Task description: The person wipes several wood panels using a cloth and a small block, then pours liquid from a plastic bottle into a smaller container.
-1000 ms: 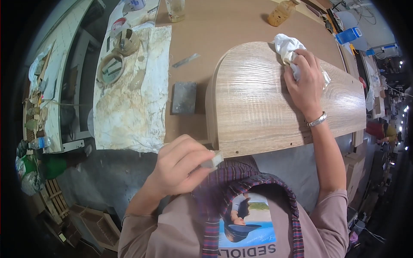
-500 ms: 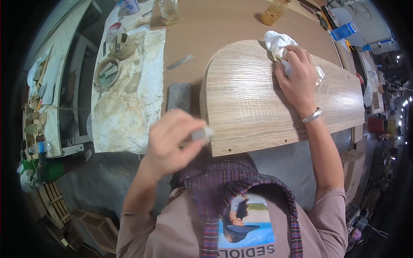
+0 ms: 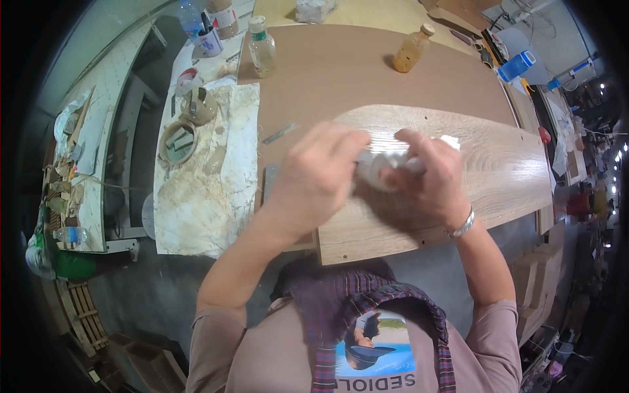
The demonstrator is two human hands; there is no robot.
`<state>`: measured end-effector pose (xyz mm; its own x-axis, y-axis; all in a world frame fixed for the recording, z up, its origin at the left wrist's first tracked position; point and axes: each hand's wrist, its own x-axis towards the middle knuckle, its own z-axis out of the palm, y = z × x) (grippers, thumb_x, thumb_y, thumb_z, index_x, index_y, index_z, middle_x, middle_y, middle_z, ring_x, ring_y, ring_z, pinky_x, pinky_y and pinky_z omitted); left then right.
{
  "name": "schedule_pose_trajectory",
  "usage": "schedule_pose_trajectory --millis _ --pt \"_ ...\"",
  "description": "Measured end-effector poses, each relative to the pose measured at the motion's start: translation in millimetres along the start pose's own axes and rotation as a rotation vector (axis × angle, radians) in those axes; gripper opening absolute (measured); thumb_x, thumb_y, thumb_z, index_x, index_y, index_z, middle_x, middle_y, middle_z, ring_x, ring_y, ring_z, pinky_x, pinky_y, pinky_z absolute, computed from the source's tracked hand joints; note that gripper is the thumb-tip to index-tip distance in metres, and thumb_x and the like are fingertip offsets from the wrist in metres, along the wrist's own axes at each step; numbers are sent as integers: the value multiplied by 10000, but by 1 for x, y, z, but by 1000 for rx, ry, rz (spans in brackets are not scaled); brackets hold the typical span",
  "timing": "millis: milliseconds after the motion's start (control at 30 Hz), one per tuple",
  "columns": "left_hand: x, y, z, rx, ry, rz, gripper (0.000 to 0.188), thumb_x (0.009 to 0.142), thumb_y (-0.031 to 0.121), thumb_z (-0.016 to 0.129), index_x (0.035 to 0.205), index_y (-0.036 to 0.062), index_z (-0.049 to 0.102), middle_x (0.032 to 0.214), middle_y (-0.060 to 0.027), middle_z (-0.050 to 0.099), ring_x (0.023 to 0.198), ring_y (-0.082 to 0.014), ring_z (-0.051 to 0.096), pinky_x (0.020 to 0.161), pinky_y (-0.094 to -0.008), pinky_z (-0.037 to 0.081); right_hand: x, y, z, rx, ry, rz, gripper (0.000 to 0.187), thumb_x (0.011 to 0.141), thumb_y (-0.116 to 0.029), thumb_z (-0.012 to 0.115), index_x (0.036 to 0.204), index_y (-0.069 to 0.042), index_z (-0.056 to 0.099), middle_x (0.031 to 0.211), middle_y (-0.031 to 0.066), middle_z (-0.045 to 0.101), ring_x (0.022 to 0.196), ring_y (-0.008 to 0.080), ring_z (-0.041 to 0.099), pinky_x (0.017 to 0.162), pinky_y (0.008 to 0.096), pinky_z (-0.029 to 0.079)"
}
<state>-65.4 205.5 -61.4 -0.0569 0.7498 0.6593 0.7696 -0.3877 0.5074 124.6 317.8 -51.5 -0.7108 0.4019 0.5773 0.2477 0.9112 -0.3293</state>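
A wood-grain board with a rounded left end lies across the near part of the table. Above it my two hands are close together, blurred by motion. My right hand is closed on a crumpled white cloth, a bit of which sticks out past the knuckles. My left hand is closed, with a small grey piece at its fingertips, right beside the cloth. What kind of piece it is I cannot make out. Small dark holes dot the board's edges.
Left of the board, a stained white cloth carries a round bowl with grey-green pieces and a jar. A flat metal strip lies beside it. Farther back stand a green-capped bottle and a bottle of amber liquid.
My right hand has brought the cloth from the board's far edge leftward and nearer. My left hand has moved up and right to meet it over the board. The whole view has shifted slightly.
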Motion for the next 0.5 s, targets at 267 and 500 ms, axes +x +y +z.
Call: schedule_pose_trajectory --millis 267,500 --pt "27 -18 7 -209 -90 42 313 774 -3 702 1080 22 638 960 -145 672 873 -298 679 803 -354 555 -2 1 -5 82 -41 66 289 712 -84 796 954 -38 644 746 99 592 604 284 595 573 376 485" --pt "33 -305 6 -96 344 -606 602 743 62 824 1265 -24 536 1226 -156 642 1083 -253 649 911 -348 537 -17 7 11 127 120 65 286 706 -64 781 949 -37 632 683 79 544 571 253 518 546 368 392"
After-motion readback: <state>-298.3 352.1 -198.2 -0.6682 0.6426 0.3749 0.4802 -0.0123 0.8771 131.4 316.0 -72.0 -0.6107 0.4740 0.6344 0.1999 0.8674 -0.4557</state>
